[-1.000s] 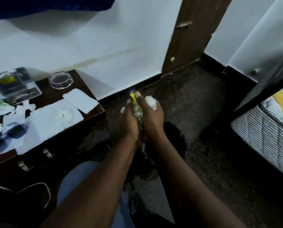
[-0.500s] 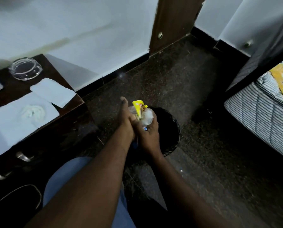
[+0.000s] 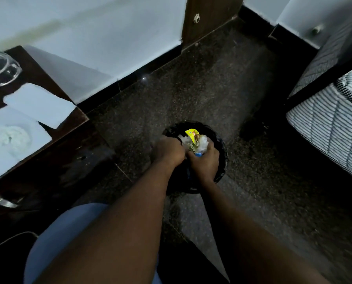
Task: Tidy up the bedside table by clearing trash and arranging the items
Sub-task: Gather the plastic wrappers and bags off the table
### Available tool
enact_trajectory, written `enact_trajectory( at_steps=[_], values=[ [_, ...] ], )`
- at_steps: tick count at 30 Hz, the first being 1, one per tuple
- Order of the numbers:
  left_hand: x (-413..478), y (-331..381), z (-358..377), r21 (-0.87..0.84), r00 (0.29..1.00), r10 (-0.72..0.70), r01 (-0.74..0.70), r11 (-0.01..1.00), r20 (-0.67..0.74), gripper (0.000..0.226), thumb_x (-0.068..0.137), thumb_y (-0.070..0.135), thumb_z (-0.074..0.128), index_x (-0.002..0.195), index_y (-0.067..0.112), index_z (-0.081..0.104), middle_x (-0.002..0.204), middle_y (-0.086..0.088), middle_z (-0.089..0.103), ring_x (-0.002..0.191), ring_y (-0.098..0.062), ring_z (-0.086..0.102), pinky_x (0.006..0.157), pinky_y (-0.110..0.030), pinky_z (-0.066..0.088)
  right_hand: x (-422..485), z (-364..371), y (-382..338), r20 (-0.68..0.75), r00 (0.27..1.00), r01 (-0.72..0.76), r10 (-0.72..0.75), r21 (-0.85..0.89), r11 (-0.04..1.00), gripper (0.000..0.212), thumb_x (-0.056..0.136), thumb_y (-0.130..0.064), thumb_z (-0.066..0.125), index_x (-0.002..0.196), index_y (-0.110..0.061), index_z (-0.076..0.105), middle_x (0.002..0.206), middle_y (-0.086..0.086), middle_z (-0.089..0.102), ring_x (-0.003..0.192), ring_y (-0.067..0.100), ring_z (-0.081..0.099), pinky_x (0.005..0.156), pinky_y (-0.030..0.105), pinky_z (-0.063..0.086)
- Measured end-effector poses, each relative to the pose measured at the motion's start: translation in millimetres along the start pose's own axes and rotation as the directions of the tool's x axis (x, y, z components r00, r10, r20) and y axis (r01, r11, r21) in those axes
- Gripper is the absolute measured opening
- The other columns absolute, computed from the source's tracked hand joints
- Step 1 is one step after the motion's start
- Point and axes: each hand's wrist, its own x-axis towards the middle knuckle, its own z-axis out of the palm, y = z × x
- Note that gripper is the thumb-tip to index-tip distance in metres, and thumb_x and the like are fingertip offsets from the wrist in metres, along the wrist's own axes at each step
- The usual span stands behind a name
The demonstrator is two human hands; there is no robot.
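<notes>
A bundle of trash [image 3: 194,141], made of crumpled white tissue, a yellow wrapper and a blue bit, is held between both my hands right over the black bin [image 3: 222,158] on the floor. My left hand [image 3: 168,150] curls round its left side and my right hand [image 3: 204,160] grips it from the right. The dark wooden bedside table [image 3: 48,78] stands at the left edge. On it lie a glass ashtray [image 3: 0,69], a white folded napkin [image 3: 39,104] and a crumpled tissue [image 3: 11,137] on a white sheet.
Dark speckled floor surrounds the bin. A white wall with a black skirting runs behind, with a brown door frame [image 3: 207,19] at the top. A striped mattress [image 3: 326,124] on a dark bed frame stands at the right. The table's drawer handle [image 3: 5,200] shows at lower left.
Both hands have carried the trash bundle down from chest height to just over the bin's mouth. The view has tilted down and right, so most of the table top has left the frame.
</notes>
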Motion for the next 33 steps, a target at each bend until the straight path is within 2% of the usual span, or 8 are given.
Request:
enact_trajectory(
  at_steps=[3,7,11,16,21,24,29,33],
  values=[
    [23,-21,24,0.062,0.991,-0.123,0.125,0.99,-0.044,0.034,0.094,0.033,0.054,0.124,0.031,0.07,0.152,-0.006,0.036,0.133,-0.037,0.032,0.111,-0.046,0.036,15,7,16,0.058,0.998,-0.018,0.026,-0.143,0.99,0.076,0.081,-0.038,0.08,0.149,-0.029,0.048,0.139,0.013,0.051,0.12,0.035,0.061,0.095,0.039,0.049],
    [46,-38,33,0.03,0.987,-0.144,0.143,0.989,0.073,0.044,0.093,0.029,0.046,0.127,0.014,0.069,0.139,-0.01,0.062,0.127,-0.034,0.057,0.102,-0.039,0.045,25,23,26,0.106,0.993,-0.019,0.041,-0.202,0.979,0.074,0.081,-0.041,0.079,0.147,-0.031,0.048,0.135,0.013,0.052,0.113,0.037,0.063,0.089,0.038,0.049],
    [51,-39,21,-0.038,0.985,-0.16,0.162,0.986,0.059,0.046,0.103,0.028,0.044,0.135,0.0,0.061,0.141,-0.021,0.059,0.13,-0.037,0.058,0.101,-0.038,0.049,33,42,23,0.148,0.987,-0.025,0.056,-0.204,0.979,0.078,0.083,-0.041,0.08,0.151,-0.031,0.044,0.138,0.015,0.05,0.118,0.037,0.06,0.096,0.038,0.047],
    [67,-52,7,-0.137,0.982,-0.182,0.186,0.973,0.042,0.041,0.104,0.02,0.044,0.136,-0.002,0.06,0.141,-0.021,0.059,0.131,-0.036,0.056,0.102,-0.037,0.046,40,58,7,0.181,0.983,0.023,0.016,-0.211,0.977,0.079,0.086,-0.038,0.079,0.154,-0.03,0.041,0.142,0.016,0.048,0.122,0.038,0.059,0.097,0.039,0.046],
    [83,-71,-16,-0.201,0.97,-0.236,0.221,0.954,-0.052,0.044,0.1,0.016,0.05,0.141,0.001,0.057,0.147,-0.023,0.053,0.136,-0.038,0.051,0.111,-0.036,0.041,52,67,-13,0.24,0.969,0.111,-0.059,-0.211,0.971,0.084,0.086,-0.043,0.079,0.157,-0.031,0.036,0.147,0.017,0.045,0.123,0.039,0.057,0.088,0.033,0.039],
    [83,-78,-26,-0.271,0.971,-0.236,0.216,0.938,-0.046,0.045,0.096,0.018,0.056,0.14,0.008,0.059,0.144,-0.022,0.056,0.129,-0.038,0.055,0.108,-0.041,0.048,56,75,-22,0.321,0.943,0.165,-0.085,-0.231,0.959,0.092,0.087,-0.05,0.078,0.162,-0.033,0.027,0.156,0.018,0.035,0.128,0.041,0.055,0.088,0.035,0.038],
    [80,-78,-34,-0.325,0.946,-0.298,0.244,0.914,-0.129,0.045,0.102,0.023,0.055,0.143,0.008,0.054,0.146,-0.022,0.052,0.134,-0.038,0.052,0.105,-0.038,0.045,53,83,-29,0.39,0.921,0.104,0.008,-0.265,0.959,0.119,0.078,-0.066,0.08,0.167,-0.034,0.007,0.167,0.02,0.017,0.14,0.047,0.045,0.107,0.048,0.046],
    [77,-79,-36,-0.255,0.933,-0.336,0.296,0.92,-0.129,0.045,0.101,0.027,0.056,0.136,-0.002,0.057,0.142,-0.025,0.057,0.131,-0.037,0.056,0.099,-0.035,0.048,42,84,-31,0.315,0.948,0.177,-0.052,-0.383,0.907,0.116,0.076,-0.083,0.066,0.165,-0.034,0.01,0.173,0.012,0.011,0.154,0.043,0.023,0.118,0.065,0.031]
  ],
)
